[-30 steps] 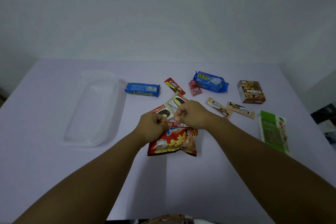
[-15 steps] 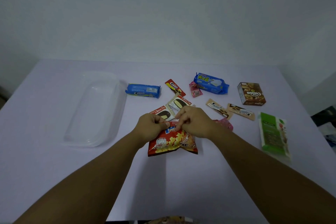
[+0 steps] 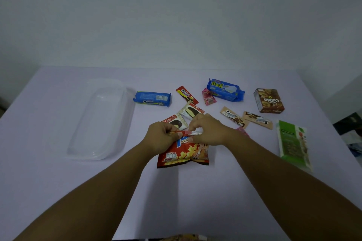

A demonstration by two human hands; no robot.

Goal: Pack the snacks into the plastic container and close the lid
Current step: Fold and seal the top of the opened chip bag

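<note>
A red chip bag [image 3: 183, 154] lies in the middle of the table. My left hand [image 3: 161, 137] pinches the left end of its top seam and my right hand [image 3: 208, 130] pinches the right end. Two Choco Pie packets [image 3: 193, 111] lie just behind my hands. The clear plastic container [image 3: 101, 119] lies at the left with nothing in it. Farther back sit a blue Oreo pack [image 3: 152, 99], a red Oreo sachet [image 3: 186, 95], a blue wafer pack [image 3: 225, 90] and a small pink packet [image 3: 209, 97].
On the right lie a brown Collon box [image 3: 268, 100], two tan Oreo sachets [image 3: 245, 118], a green packet [image 3: 292, 144] and a pink packet [image 3: 242, 132] partly hidden behind my right wrist. Dark objects [image 3: 350, 127] sit beyond the table's right edge.
Both hands stay on the chip bag's top seam; the fingers shifted slightly along it, and the bag's top edge now shows folded between them.
</note>
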